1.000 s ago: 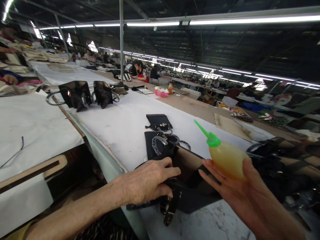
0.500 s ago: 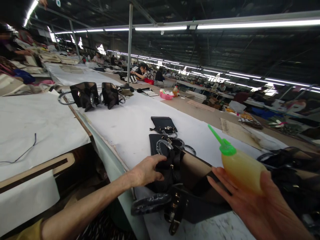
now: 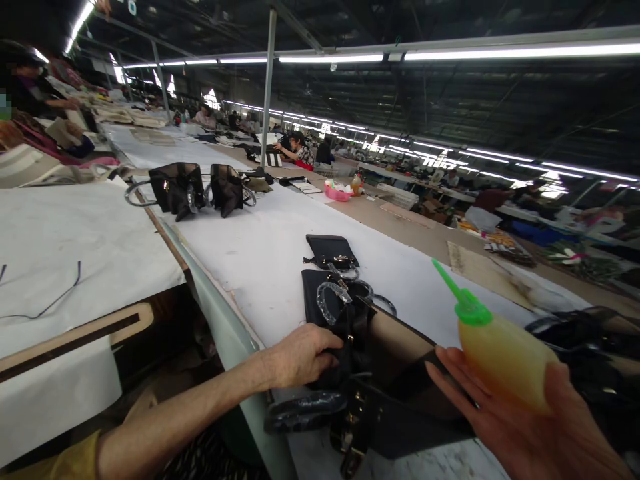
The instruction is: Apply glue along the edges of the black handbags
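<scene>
A black handbag (image 3: 420,413) with gold fittings and a beige inside lies on its side near me, its mouth facing right. My left hand (image 3: 305,353) is closed at the bag's left side, thumb and fingers pinching its black material. One of its plastic-wrapped handles (image 3: 306,408) rests below that hand. In my right hand (image 3: 525,427) is a squeeze bottle (image 3: 505,360) of yellowish liquid, with a green nozzle (image 3: 457,288) pointing up and left. It lies tilted between thumb and palm, the fingers stretched out by the bag's right edge.
Flat black bag pieces with wrapped handles (image 3: 333,252) lie just beyond on the white table (image 3: 265,260). Two black handbags (image 3: 177,190) stand farther left. More black bags (image 3: 595,347) are at the right. A pink basket (image 3: 339,193) and a metal post (image 3: 268,87) stand farther back. Other people work beyond.
My left hand's fingers have closed on the handbag, having been spread apart before. The bottle has shifted slightly right and down in view, as my right hand has.
</scene>
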Motion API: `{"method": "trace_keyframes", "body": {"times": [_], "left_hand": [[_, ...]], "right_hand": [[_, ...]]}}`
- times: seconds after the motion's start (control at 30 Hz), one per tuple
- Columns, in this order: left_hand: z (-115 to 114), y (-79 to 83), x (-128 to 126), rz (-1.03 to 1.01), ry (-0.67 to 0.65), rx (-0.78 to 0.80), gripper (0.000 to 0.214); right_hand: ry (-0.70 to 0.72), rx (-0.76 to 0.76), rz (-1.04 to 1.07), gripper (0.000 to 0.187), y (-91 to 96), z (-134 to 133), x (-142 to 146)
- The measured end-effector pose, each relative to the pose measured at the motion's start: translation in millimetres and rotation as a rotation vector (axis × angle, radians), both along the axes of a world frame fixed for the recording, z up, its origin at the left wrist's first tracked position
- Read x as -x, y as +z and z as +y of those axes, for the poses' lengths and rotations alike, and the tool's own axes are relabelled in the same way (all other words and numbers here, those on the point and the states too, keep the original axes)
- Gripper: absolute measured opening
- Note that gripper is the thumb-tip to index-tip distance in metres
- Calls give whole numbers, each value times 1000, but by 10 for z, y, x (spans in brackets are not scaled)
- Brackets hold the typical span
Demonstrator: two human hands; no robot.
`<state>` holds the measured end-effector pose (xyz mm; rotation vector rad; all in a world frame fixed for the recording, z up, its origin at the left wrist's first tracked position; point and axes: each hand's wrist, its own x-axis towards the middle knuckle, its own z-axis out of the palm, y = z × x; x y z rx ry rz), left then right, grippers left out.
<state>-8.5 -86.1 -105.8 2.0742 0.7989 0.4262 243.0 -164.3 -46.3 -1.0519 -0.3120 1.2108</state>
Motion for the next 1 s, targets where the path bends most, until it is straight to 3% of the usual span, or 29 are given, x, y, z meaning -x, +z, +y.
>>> {"method": "trace_keyframes", "body": {"times": [0.07, 0.13, 0.23, 0.3, 0.37, 0.5, 0.6, 0.83, 1.0], "left_hand": [[42, 50, 55, 27, -67, 68, 17], [105, 65, 88, 49, -131, 245, 21], [221, -12, 45, 102, -226, 542, 27], [279, -93, -34, 123, -279, 581, 31], [305, -151, -122, 118, -324, 433, 36], [290, -134, -247, 61, -402, -139, 48], [265, -87, -304, 151, -440, -421, 46], [204, -130, -373, 402, -331, -654, 20], [136, -81, -123, 316, -246, -575, 7]], "right_hand": [[12, -6, 4, 58, 6, -3, -12], [19, -10, 9, 57, 14, -9, -16], [11, -8, -2, 56, 31, -19, 10], [5, -22, -27, 54, 48, -23, 48], [-6, -30, -50, 50, 67, -26, 88], [-29, -13, -59, 49, 99, -35, 129], [0, -24, -48, 49, 115, -53, 131], [2, -9, -34, 51, 100, -46, 89], [-38, 34, 4, 61, 46, 12, -6]]}}
